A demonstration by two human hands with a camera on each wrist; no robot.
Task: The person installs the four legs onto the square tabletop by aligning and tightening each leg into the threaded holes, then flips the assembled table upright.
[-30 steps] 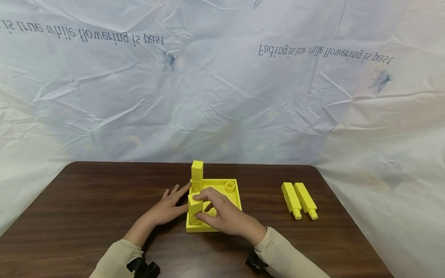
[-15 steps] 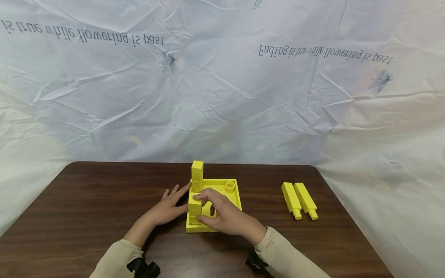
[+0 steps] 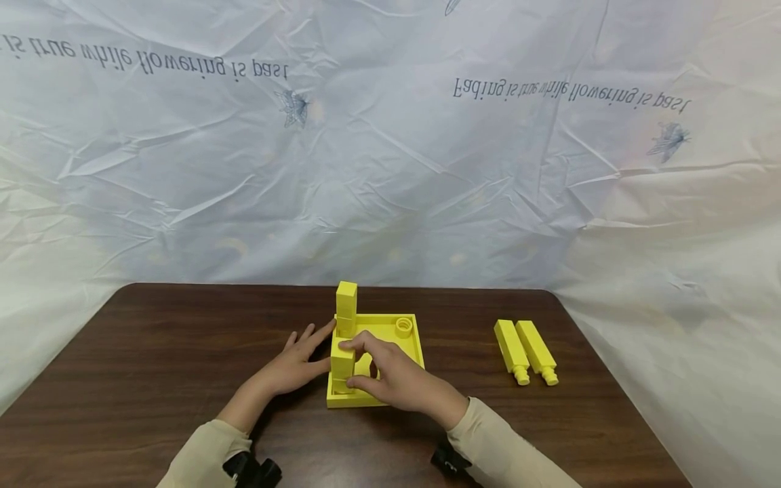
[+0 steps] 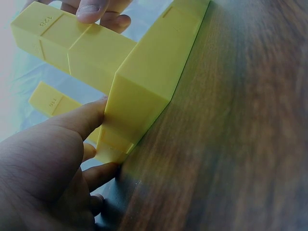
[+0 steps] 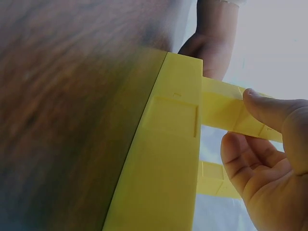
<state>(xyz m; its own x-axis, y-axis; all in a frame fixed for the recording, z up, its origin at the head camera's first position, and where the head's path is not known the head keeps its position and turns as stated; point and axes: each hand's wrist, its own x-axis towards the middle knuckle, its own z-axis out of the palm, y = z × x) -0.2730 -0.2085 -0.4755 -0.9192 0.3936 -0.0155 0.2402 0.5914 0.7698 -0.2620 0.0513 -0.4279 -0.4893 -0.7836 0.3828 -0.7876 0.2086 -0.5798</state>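
A yellow square tray (image 3: 358, 401) lies on the table with two upright yellow square posts along its left side. My right hand (image 3: 396, 379) pinches the near post (image 3: 342, 360) between thumb and fingers. That post stands on the tray's near left corner, its faces in line with the tray walls. The far post (image 3: 346, 301) stands untouched at the back left corner. My left hand (image 3: 293, 369) rests against the tray's left wall with its fingers spread and fairly straight. In the left wrist view, raised digits mark the gripped post (image 4: 57, 41).
Two loose yellow posts (image 3: 511, 349) with threaded-looking ends lie side by side on the right of the dark wooden table (image 3: 183, 339). A round yellow socket (image 3: 403, 327) shows at the tray's back right corner. A pale printed curtain (image 3: 390, 169) hangs behind the table.
The near post has turned in my right hand from slightly skewed to square with the tray. My right fingers shifted a little with it. The left hand has stayed in place.
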